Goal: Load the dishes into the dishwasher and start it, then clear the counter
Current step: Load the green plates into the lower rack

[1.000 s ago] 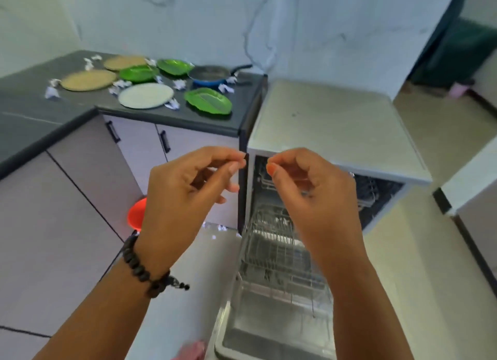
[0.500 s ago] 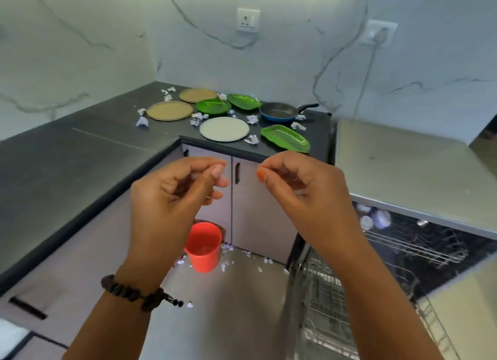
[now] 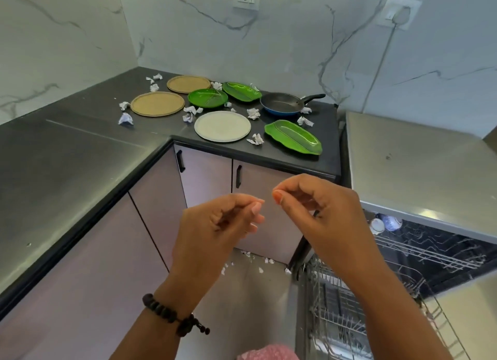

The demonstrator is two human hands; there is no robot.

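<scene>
My left hand (image 3: 215, 225) and right hand (image 3: 314, 211) hang curled mid-frame, grasping nothing. The plates (image 3: 222, 126) lie on the surface (image 3: 80, 150) upper centre; probably rigid, slick ones, best pinched at the rim.

Single head-worn view, looking forward and down, near the hands (image 3: 271, 220), counter (image 3: 80, 155) beyond
</scene>
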